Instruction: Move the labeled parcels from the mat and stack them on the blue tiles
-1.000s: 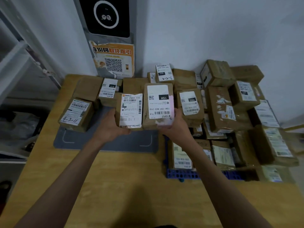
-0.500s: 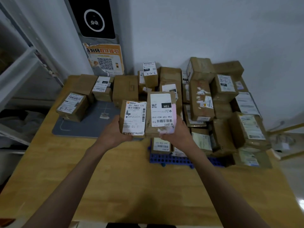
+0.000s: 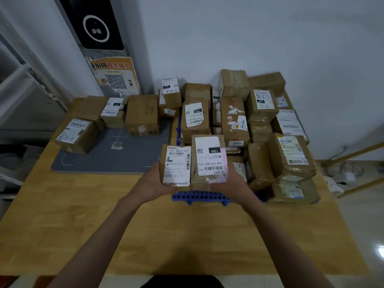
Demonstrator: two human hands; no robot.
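Your stacked brown cardboard parcels (image 3: pixel 259 129) hide most of the blue perforated plastic tiles (image 3: pixel 199 197); their small label print is unreadable; your forearms run off the bottom edge.

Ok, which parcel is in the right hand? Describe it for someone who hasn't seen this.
Start at the blue tiles on the near edge of the parcel heap. Just above them the hands hold two boxes side by side. The right hand grips the taller box, marked 15H on a black patch, with a pink strip along its label's right edge.
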